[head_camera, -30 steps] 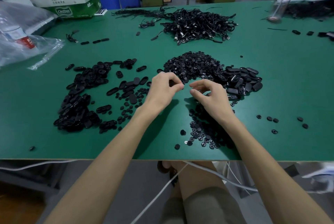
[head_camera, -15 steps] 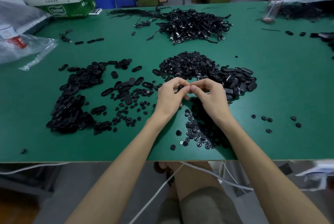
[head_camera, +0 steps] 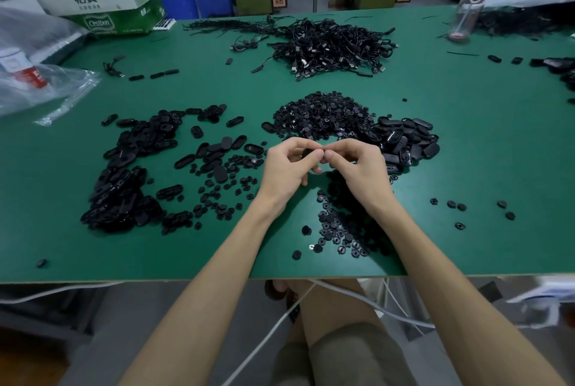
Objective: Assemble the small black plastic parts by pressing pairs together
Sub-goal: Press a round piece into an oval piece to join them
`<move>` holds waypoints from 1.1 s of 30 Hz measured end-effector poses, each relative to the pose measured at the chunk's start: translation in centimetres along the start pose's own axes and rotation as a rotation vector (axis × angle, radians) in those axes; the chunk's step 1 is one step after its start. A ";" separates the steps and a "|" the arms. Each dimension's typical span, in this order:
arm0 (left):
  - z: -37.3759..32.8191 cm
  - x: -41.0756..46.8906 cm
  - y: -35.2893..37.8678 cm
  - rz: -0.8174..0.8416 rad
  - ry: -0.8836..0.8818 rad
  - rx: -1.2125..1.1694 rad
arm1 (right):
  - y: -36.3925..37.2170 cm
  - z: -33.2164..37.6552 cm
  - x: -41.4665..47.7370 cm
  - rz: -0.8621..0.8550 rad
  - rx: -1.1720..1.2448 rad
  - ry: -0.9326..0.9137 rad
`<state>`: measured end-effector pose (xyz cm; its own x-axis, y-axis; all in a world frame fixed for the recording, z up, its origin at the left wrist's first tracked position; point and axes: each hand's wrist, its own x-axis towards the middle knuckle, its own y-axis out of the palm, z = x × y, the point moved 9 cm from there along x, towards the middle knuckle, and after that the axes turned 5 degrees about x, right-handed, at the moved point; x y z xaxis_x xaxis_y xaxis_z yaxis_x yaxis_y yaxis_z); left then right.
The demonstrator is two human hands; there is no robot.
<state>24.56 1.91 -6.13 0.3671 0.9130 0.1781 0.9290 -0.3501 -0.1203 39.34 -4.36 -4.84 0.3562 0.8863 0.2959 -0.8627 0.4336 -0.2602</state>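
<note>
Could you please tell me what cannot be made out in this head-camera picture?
Head view only:
Black part: mostly hidden by fingers of the left hand; shape unclear.
Right hand: its curled fingers hide whether it holds a second part.
Round parts: some covered by the right wrist and its shadow.
Dark pile, right edge: cut off by the frame.

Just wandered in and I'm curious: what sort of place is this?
Probably a hand-assembly workshop bench: green worktable heaped with black plastic parts, a pile of black cables, left hand and right hand pinching one small part.
</note>
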 end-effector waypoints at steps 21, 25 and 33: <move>-0.2 0.1 -0.3 -0.021 0.061 0.034 | -0.3 -0.2 0.1 -0.041 0.058 0.008; -0.2 0.1 -0.4 -0.042 0.058 0.034 | -0.4 -0.2 0.1 -0.043 0.026 -0.007; -0.1 0.1 -0.5 -0.040 0.045 0.039 | -0.1 -0.1 0.0 -0.028 0.017 -0.008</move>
<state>24.18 2.17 -5.97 0.3323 0.9155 0.2268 0.9407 -0.3042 -0.1504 39.48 -4.42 -4.89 0.3770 0.8726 0.3106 -0.8586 0.4551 -0.2362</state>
